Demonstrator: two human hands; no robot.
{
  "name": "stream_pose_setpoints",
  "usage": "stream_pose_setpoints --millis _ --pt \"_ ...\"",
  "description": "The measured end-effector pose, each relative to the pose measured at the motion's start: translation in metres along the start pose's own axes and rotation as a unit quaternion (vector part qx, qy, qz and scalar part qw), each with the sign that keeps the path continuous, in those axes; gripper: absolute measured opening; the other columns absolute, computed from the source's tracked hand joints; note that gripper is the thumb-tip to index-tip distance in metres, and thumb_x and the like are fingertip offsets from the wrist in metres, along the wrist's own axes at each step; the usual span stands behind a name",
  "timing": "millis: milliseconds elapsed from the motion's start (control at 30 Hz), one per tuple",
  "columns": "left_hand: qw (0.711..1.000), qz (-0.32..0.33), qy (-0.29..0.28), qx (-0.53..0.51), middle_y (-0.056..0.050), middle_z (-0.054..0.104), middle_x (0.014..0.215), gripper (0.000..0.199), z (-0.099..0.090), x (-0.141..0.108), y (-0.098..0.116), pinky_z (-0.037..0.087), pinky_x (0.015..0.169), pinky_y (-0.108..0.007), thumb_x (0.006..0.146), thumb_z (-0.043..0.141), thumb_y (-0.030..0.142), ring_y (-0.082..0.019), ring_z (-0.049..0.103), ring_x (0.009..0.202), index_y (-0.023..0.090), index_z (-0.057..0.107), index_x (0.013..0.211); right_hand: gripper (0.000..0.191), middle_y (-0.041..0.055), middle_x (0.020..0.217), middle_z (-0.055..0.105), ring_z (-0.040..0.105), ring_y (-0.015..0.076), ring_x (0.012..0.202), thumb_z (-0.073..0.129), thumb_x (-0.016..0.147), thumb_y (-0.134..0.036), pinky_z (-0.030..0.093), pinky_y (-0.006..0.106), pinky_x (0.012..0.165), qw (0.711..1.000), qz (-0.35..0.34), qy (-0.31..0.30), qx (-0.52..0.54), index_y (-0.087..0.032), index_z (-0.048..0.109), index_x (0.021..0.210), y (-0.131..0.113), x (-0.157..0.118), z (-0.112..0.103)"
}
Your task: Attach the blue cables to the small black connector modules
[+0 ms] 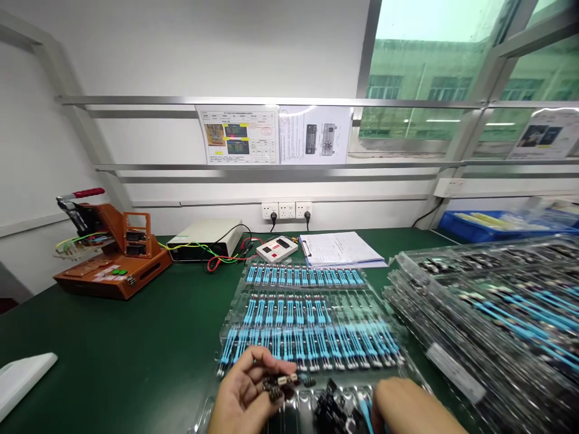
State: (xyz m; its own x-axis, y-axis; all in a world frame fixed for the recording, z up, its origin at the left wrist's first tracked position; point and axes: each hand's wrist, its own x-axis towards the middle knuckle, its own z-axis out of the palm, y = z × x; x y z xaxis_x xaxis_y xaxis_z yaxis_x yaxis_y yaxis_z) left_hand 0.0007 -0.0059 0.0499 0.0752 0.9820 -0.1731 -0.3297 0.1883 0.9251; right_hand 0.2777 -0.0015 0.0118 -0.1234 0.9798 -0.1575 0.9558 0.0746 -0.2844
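My left hand (pixel 253 392) is at the bottom centre, thumb and fingers closed around a small dark part (pixel 283 381) with light connectors. Just right of it, black parts (pixel 335 410) lie in a heap in the near end of the clear tray (pixel 344 378). My right hand (pixel 407 407) reaches down at the lower right beside a blue strip (pixel 365 413); its fingers are hidden below the frame edge. Beyond both hands, rows of blue flex strips (pixel 301 276) lie in the clear tray, and the middle row has unfilled slots at its right.
Stacked clear trays (pixel 452 337) stand at the right, a blue bin (pixel 497 223) behind them. An orange test fixture (pixel 113 265), a beige box (pixel 205 238), a small meter (pixel 277 248) and a clipboard (pixel 341 248) sit at the back. A white object (pixel 27 377) lies far left.
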Motion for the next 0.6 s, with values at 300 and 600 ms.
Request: stream_pose_setpoints --millis 300,600 --pt "0.999 0.011 0.034 0.017 -0.010 0.083 0.097 0.034 -0.001 0.004 -0.004 0.054 0.079 -0.024 0.075 0.087 0.049 -0.020 0.072 0.089 0.019 0.074 0.081 0.008 0.0078 0.077 0.073 0.067 0.0284 0.071 0.069 0.063 -0.017 0.033 0.032 0.058 0.999 0.014 -0.021 0.025 -0.021 0.072 0.069 -0.003 0.002 -0.007" --pt "0.993 0.062 0.095 -0.036 -0.017 0.072 0.134 0.045 0.004 0.008 -0.013 0.064 0.080 -0.024 0.057 0.101 0.044 -0.022 0.078 0.091 0.017 0.082 0.088 0.012 0.0064 0.081 0.073 0.065 0.0255 0.072 0.065 0.064 -0.016 0.034 0.031 0.058 0.999 0.013 -0.028 0.035 -0.021 0.072 0.073 -0.005 0.002 -0.007"
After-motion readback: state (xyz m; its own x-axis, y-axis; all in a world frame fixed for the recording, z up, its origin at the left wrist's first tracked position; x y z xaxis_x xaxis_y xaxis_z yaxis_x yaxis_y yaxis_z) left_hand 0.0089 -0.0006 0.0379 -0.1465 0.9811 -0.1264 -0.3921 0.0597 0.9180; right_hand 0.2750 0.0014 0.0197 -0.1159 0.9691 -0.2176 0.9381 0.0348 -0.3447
